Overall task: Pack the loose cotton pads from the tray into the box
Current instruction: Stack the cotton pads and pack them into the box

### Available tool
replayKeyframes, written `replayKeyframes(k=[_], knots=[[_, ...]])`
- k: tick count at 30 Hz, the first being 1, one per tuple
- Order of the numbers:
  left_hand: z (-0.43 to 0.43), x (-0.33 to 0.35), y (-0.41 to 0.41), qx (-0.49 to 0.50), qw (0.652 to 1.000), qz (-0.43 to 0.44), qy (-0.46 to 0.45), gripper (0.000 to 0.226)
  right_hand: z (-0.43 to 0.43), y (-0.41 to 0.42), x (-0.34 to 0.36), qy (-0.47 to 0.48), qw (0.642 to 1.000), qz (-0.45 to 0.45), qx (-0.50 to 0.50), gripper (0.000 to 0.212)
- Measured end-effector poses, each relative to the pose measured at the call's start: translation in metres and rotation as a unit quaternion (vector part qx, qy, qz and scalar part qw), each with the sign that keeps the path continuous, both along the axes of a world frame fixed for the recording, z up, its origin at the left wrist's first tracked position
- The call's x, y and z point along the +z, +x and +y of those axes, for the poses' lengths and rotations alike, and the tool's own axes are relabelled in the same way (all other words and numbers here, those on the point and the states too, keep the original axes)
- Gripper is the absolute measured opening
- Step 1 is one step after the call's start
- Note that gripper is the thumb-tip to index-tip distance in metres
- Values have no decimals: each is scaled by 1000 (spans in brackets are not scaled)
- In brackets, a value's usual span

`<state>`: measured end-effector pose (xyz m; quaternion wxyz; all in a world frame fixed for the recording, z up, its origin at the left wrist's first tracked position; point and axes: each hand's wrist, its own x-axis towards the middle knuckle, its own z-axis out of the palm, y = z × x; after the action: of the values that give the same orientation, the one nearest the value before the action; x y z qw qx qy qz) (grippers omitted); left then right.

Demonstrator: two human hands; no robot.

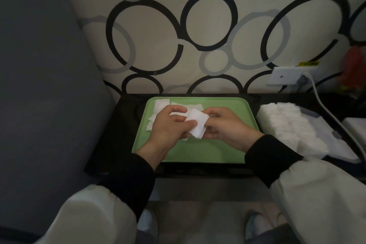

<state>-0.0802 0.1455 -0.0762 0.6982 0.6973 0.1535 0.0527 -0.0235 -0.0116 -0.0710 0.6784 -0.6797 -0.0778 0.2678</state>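
You've got one square cotton pad [198, 126] held over the green tray [208, 150]. Your left hand [170, 123] pinches its left edge and your right hand [227, 125] pinches the right side. I'd flatten it now so it slides in against the packed stack [287, 123] in the box [340, 144], just right of the tray, without folding. The remaining loose pads [161, 105] sit in the tray's far-left corner, partly behind your left hand.
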Motion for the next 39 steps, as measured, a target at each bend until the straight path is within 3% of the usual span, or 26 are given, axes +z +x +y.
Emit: replayKeyframes(k=[9,15,19,24,28,32,36,39], knots=[[-13,-2,3,2,998,-21,62,36,-10,1,1,10,1000,13,-9,3],[-27,-4,7,-14,994,-31,105,36,-25,1,6,11,1000,11,-4,38],[-35,-3,11,-35,993,-25,109,40,-42,-1,4,-19,999,-45,0,31],[-40,-1,16,-91,990,-14,110,42,-61,2,2,-17,998,-54,8,12],[-53,-2,21,-153,986,5,68,49,-84,2,4,-21,998,-59,7,22],[-76,0,25,-174,984,1,38,31,-116,2,9,-81,991,-106,15,34],[-103,-4,33,-135,989,-23,49,18,-156,6,14,-163,963,-203,-67,16],[-128,-12,43,-125,981,-57,139,14,-191,11,18,-183,943,-234,-149,5]])
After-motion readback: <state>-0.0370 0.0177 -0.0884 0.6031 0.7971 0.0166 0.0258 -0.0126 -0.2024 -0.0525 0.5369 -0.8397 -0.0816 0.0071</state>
